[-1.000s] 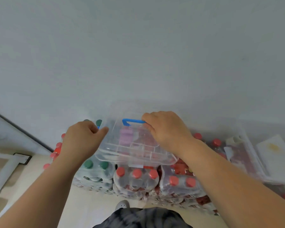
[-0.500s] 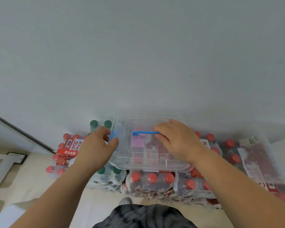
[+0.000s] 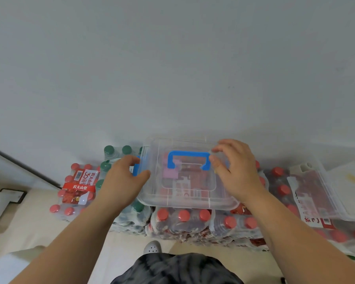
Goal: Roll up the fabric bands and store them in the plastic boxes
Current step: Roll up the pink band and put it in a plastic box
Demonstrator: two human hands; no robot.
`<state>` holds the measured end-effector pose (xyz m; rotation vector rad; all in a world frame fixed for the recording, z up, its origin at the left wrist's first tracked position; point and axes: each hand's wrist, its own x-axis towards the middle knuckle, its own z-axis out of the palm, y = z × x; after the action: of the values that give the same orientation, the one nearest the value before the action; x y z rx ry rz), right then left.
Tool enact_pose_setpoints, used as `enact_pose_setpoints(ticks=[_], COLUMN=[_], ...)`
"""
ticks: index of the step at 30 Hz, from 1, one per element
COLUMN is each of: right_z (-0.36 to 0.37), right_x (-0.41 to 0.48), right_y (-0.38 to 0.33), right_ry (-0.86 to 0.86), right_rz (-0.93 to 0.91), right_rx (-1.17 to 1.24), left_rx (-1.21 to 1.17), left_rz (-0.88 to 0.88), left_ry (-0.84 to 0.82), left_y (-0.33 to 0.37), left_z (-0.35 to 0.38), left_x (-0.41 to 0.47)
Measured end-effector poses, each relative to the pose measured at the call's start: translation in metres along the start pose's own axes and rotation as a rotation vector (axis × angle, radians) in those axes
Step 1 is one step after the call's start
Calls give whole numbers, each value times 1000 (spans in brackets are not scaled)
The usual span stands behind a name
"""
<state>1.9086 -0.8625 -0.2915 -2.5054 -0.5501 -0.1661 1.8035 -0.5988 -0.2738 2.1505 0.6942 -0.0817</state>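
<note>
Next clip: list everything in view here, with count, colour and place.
clear plastic box: one, transparent, lid on, atop the bottle packs, centre
handle: one, blue, flat on the box lid
pink item: one, inside the box, unclear through the lid
red-capped bottle packs: several, shrink-wrapped, along the wall
green-capped bottles: several, left of the box
second clear container: one, transparent, on the packs, right
wall: grey-white, behind everything
floor: beige, lower left
shoe: one, pale, bottom centre
left hand: grips the box's left side
right hand: fingers spread over the lid beside the handle
</note>
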Motion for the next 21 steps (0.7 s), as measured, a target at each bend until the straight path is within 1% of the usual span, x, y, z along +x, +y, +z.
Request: enact_pose_setpoints(ticks=[3, 5, 7, 9, 11, 14, 17, 21], right_z=[-2, -2, 0, 1, 1, -2, -8, -14], right_x=[-4, -7, -13, -22, -27, -27, -26, -29], right_y=[7, 14, 20, 23, 23, 22, 19, 20], right_ry=[17, -34, -100, -97, -35, 76, 91, 76], right_rz=[231, 469, 703, 816, 843, 780, 701, 631], right_rx=[136, 204, 399, 618, 701, 681, 579, 557], left_rx=[-12, -12, -15, -41, -109, -232, -232, -197], left_rz=[-24, -20, -8, -12, -51, -119, -114, -66], left_ry=[34, 36, 38, 47, 45, 60, 113, 152], left_y=[5, 8, 10, 9, 8, 10, 13, 21], left_z=[4, 7, 12, 17, 18, 18, 20, 26], left_x=[-1, -4, -6, -6, -5, -4, -3, -5])
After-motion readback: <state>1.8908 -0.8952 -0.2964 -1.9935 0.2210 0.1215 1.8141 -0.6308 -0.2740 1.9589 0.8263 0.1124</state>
